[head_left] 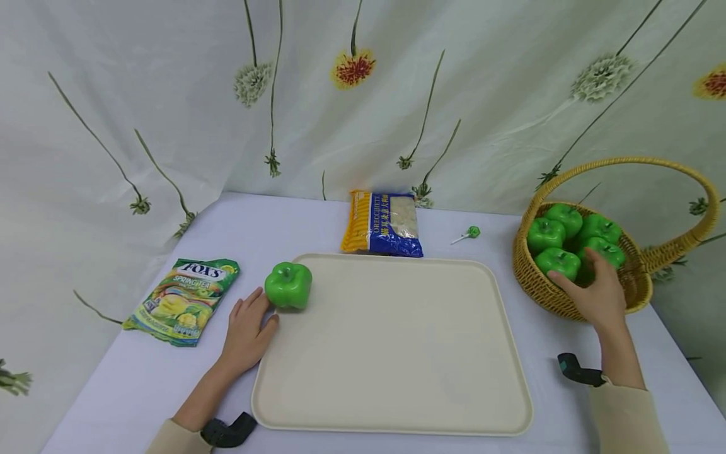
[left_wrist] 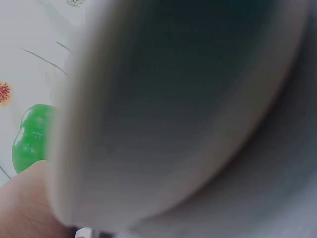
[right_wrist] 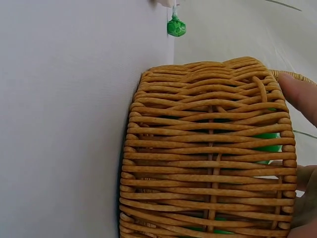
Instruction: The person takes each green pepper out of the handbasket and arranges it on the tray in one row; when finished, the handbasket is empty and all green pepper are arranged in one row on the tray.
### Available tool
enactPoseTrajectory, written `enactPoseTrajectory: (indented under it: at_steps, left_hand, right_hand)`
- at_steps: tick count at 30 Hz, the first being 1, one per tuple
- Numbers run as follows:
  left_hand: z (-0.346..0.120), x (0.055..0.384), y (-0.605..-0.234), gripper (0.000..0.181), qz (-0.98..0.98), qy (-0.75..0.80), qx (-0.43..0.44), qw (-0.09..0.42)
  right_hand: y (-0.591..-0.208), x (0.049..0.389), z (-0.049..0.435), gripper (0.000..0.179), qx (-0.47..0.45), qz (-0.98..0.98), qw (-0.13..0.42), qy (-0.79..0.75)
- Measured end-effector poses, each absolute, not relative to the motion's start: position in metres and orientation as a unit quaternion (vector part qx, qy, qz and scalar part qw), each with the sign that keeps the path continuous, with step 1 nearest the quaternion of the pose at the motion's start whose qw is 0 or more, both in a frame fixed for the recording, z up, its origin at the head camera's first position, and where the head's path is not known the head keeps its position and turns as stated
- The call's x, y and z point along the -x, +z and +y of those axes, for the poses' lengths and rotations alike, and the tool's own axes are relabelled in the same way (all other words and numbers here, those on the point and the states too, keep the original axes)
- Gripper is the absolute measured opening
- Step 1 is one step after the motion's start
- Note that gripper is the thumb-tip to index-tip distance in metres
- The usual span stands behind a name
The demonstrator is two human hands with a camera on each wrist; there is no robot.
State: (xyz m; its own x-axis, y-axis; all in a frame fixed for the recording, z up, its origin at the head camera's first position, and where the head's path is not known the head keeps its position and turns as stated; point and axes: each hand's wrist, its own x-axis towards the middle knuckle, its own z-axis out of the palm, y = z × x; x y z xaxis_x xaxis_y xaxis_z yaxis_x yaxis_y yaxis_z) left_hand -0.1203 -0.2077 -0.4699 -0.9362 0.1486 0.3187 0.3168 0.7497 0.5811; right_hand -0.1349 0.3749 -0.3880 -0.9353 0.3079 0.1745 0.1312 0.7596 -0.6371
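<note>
A green bell pepper (head_left: 288, 285) sits on the back left corner of the cream tray (head_left: 391, 353). Beside it my left hand (head_left: 247, 331) rests along the tray's left edge, its fingers extended close to the pepper. My right hand (head_left: 602, 293) reaches over the front rim of the wicker basket (head_left: 547, 293), thumb and forefinger spread over the glossy green peppers (head_left: 558, 263) inside. The other fingers are hidden, so their contact is unclear. In the right wrist view, the thumb (right_wrist: 300, 96) shows by the basket's rim. A blurred pale shape covers most of the left wrist view.
A green candy bag (head_left: 184, 301) lies left of the tray. Behind the tray is a yellow and blue pasta bag (head_left: 383, 224), with a green lollipop (head_left: 473, 232) to its right. The basket's tall handle (head_left: 629, 162) arches above the peppers. Flowered cloth hangs behind the white table.
</note>
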Motion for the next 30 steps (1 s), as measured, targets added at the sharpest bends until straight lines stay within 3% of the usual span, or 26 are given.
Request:
enactPoseTrajectory:
  at_steps: [15, 30]
  left_hand:
    - [-0.2074, 0.1205, -0.4699, 0.045, -0.926, -0.330, 0.128, 0.128]
    - [-0.2075, 0.1210, -0.4697, 0.046, -0.929, -0.327, 0.123, 0.121]
  right_hand:
    - [-0.3867, 0.1374, 0.3719, 0.086, 0.151, -0.952, 0.080, 0.253]
    - [-0.3890, 0.1365, 0.3720, 0.085, 0.143, -0.955, 0.098, 0.242]
